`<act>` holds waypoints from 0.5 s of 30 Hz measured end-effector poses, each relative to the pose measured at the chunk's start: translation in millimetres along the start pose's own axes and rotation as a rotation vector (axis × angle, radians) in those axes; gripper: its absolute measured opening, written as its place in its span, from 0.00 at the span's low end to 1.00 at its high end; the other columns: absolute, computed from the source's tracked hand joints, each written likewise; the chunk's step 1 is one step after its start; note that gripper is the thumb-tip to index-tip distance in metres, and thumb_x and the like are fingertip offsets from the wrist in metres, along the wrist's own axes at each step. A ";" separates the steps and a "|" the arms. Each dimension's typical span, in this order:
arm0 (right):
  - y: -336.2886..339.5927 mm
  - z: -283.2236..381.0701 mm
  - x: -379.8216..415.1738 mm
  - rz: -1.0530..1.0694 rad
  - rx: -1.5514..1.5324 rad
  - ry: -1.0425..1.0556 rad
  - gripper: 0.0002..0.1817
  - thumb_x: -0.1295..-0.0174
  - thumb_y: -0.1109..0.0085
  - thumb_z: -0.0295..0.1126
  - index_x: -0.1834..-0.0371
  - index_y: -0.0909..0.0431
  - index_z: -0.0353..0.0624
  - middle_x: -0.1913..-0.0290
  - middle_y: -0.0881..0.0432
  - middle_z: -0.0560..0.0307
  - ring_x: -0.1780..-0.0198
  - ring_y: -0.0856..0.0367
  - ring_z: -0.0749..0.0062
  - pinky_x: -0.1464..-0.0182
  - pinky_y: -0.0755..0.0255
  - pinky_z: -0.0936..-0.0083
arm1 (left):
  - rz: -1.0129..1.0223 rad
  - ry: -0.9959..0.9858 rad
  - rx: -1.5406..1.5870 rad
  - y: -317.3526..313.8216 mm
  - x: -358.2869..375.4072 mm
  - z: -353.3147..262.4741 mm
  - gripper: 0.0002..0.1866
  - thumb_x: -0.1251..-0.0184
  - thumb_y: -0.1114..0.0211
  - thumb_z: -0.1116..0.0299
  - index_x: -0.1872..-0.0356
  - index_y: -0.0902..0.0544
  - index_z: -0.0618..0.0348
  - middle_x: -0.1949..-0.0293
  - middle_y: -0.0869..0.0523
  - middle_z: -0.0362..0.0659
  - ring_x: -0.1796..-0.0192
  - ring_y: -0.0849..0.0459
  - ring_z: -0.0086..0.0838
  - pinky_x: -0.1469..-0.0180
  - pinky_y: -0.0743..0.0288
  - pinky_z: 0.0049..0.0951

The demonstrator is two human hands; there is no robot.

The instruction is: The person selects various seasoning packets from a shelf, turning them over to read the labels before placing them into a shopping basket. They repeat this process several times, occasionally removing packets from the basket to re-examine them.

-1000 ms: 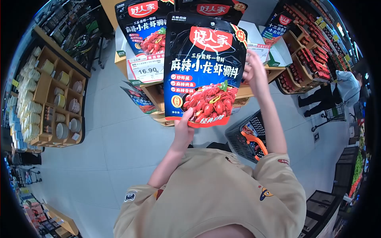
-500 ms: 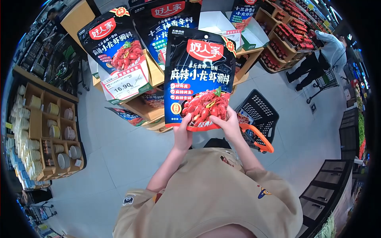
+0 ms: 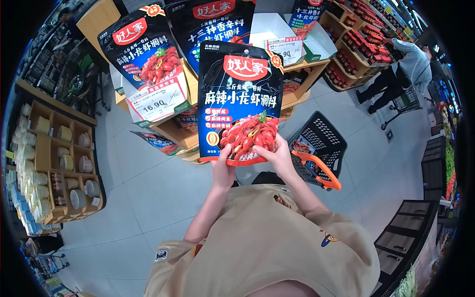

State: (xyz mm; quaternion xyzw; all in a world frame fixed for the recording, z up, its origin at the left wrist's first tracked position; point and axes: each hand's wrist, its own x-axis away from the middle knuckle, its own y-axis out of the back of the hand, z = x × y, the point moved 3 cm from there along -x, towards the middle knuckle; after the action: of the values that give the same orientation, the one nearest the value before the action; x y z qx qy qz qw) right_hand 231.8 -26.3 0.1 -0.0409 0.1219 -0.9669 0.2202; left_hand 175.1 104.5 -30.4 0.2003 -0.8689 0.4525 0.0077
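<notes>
Both my hands grip one seasoning pouch [image 3: 240, 106], black and blue with a red logo and a picture of crayfish, held upright with its printed front facing me. My left hand [image 3: 223, 167] pinches its lower left edge, the thumb on the front. At the lower right corner my right hand [image 3: 278, 157] does the same; the fingers of both hands are mostly hidden behind the pouch. Beyond it stand a similar seasoning pouch [image 3: 143, 49] at the left and a larger black pouch [image 3: 213, 22] in the display.
A wooden display stand [image 3: 178, 136] carries a price tag [image 3: 157, 101] reading 16.90 and a white box [image 3: 269, 29]. To my right sits a black shopping basket [image 3: 324, 136] with an orange handle [image 3: 324, 171]. Crockery shelves [image 3: 67, 163] stand left; a person [image 3: 408, 64] is by a cart.
The pouch has shifted slightly left and down in view, along with both hands. More of a second price tag and of the basket's contents now shows. Both hands keep their grip.
</notes>
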 end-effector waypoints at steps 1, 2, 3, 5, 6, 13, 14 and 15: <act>-0.1 -0.3 0.1 0.000 -0.001 0.004 0.24 0.53 0.39 0.23 0.51 0.35 0.34 0.55 0.25 0.56 0.56 0.25 0.78 0.51 0.32 0.80 | 0.005 -0.001 -0.002 -1.7 0.6 -1.3 0.21 0.41 0.48 0.74 0.46 0.39 0.64 0.48 0.29 0.48 0.48 0.27 0.31 0.47 0.30 0.32; -0.3 -0.4 0.5 -0.001 0.001 0.003 0.24 0.53 0.39 0.23 0.51 0.35 0.34 0.55 0.25 0.56 0.56 0.25 0.78 0.51 0.32 0.80 | 0.009 -0.003 -0.004 -2.4 0.9 -2.2 0.21 0.41 0.48 0.73 0.46 0.38 0.65 0.49 0.29 0.48 0.48 0.26 0.31 0.47 0.30 0.31; -6.5 -3.5 2.2 -0.008 0.003 0.007 0.24 0.53 0.39 0.23 0.51 0.35 0.34 0.55 0.25 0.56 0.55 0.25 0.78 0.51 0.32 0.80 | 0.011 -0.002 -0.001 3.5 2.3 -6.2 0.21 0.41 0.48 0.73 0.46 0.38 0.65 0.49 0.29 0.48 0.48 0.26 0.31 0.47 0.30 0.31; -7.3 -4.3 3.5 -0.016 0.004 0.007 0.24 0.53 0.39 0.23 0.51 0.35 0.34 0.55 0.25 0.56 0.55 0.25 0.78 0.51 0.32 0.80 | -0.002 0.045 0.002 6.7 2.7 -4.5 0.20 0.42 0.47 0.73 0.47 0.37 0.65 0.49 0.29 0.47 0.48 0.26 0.30 0.47 0.30 0.31; -7.2 -4.1 4.1 -0.022 0.010 0.007 0.24 0.52 0.39 0.23 0.51 0.35 0.34 0.55 0.25 0.56 0.55 0.25 0.78 0.51 0.32 0.80 | -0.003 0.047 0.002 8.0 2.9 -4.0 0.20 0.42 0.47 0.73 0.47 0.37 0.65 0.49 0.29 0.47 0.48 0.26 0.30 0.47 0.30 0.31; -3.8 -5.4 9.8 -0.047 0.002 0.023 0.24 0.52 0.39 0.22 0.51 0.35 0.33 0.55 0.25 0.56 0.55 0.26 0.78 0.52 0.31 0.80 | 0.015 0.041 0.005 6.5 5.3 -0.8 0.20 0.42 0.47 0.73 0.47 0.36 0.65 0.49 0.28 0.47 0.48 0.26 0.30 0.47 0.31 0.32; -3.6 -5.4 10.1 -0.041 0.005 0.016 0.24 0.52 0.38 0.23 0.51 0.35 0.34 0.55 0.25 0.56 0.55 0.26 0.78 0.51 0.32 0.80 | 0.021 0.038 0.006 5.7 5.5 -1.2 0.20 0.42 0.47 0.73 0.47 0.36 0.64 0.49 0.28 0.47 0.48 0.27 0.30 0.47 0.31 0.32; -3.6 -5.1 10.1 -0.034 0.008 0.009 0.24 0.52 0.38 0.23 0.51 0.35 0.34 0.55 0.25 0.56 0.54 0.26 0.78 0.51 0.32 0.80 | 0.032 0.021 0.003 6.1 5.1 -1.3 0.21 0.42 0.46 0.73 0.46 0.37 0.63 0.48 0.29 0.47 0.48 0.27 0.30 0.46 0.31 0.32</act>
State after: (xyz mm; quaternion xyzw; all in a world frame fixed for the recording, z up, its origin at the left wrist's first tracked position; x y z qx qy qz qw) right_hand 220.5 -26.4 -3.6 -0.0379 0.1184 -0.9712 0.2031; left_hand 168.0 106.9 -33.5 0.1815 -0.8713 0.4558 0.0095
